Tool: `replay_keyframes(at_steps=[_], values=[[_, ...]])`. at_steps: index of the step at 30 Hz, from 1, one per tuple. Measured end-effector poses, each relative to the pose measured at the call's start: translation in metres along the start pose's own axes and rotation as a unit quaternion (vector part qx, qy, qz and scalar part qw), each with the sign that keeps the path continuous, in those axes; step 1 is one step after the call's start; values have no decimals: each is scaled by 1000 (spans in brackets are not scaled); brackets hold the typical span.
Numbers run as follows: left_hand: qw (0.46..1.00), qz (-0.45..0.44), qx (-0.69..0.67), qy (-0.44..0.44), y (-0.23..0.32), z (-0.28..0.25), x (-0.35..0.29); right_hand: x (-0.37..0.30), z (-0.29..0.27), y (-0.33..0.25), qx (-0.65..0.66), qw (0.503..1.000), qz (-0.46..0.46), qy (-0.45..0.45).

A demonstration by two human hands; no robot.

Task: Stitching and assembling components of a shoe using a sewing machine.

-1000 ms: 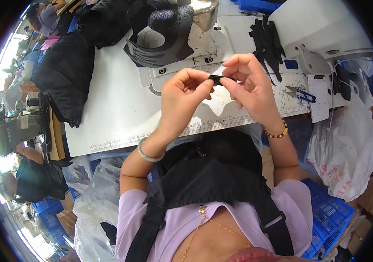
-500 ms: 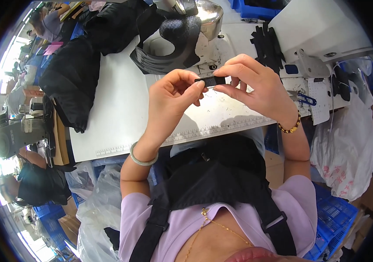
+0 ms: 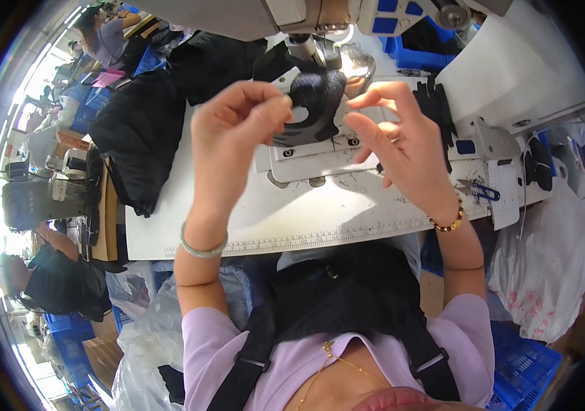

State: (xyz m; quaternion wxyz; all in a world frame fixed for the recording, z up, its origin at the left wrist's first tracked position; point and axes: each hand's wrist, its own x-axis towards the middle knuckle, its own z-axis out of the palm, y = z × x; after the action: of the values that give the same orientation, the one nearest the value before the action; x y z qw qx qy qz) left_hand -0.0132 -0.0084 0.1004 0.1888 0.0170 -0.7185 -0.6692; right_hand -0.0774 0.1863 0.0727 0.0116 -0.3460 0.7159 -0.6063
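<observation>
My left hand (image 3: 227,140) is raised over the left part of the sewing table, its thumb and forefinger pressed together. What lies in that pinch, if anything, does not show. My right hand (image 3: 405,147) hovers to the right with thumb and forefinger apart and the other fingers curled. Beyond and between the hands, a black curved fabric piece (image 3: 320,92) with a rounded opening lies under the head of a sewing machine (image 3: 302,48). The short black strap seen earlier cannot be clearly made out now.
Black fabric (image 3: 135,130) is heaped on the table's left. Black strips (image 3: 436,109) lie at the right, with blue-handled thread snips (image 3: 480,190) nearer. A ruler strip (image 3: 306,238) runs along the front edge. A white plastic bag (image 3: 542,253) hangs at the right; other people work at far left.
Both hands held a short black strap between them; now they have parted, the left moving left. The right thumb and forefinger have spread. The view has shifted, bringing the machine head in.
</observation>
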Motion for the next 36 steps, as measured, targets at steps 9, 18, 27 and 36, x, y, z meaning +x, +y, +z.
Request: replay_keyframes(at_steps=[9, 18, 27, 36], values=[[995, -65, 40, -58, -2, 1, 42, 18, 29, 13, 169, 982, 20, 79], [992, -112, 20, -47, -9, 6, 47, 18, 33, 32, 54, 987, -117, 97], [991, -119, 27, -49, -8, 6, 48, 16, 30, 36, -24, 986, -147, 79], [988, -139, 23, -57, -9, 2, 51, 14, 30, 35, -39, 985, -154, 69]])
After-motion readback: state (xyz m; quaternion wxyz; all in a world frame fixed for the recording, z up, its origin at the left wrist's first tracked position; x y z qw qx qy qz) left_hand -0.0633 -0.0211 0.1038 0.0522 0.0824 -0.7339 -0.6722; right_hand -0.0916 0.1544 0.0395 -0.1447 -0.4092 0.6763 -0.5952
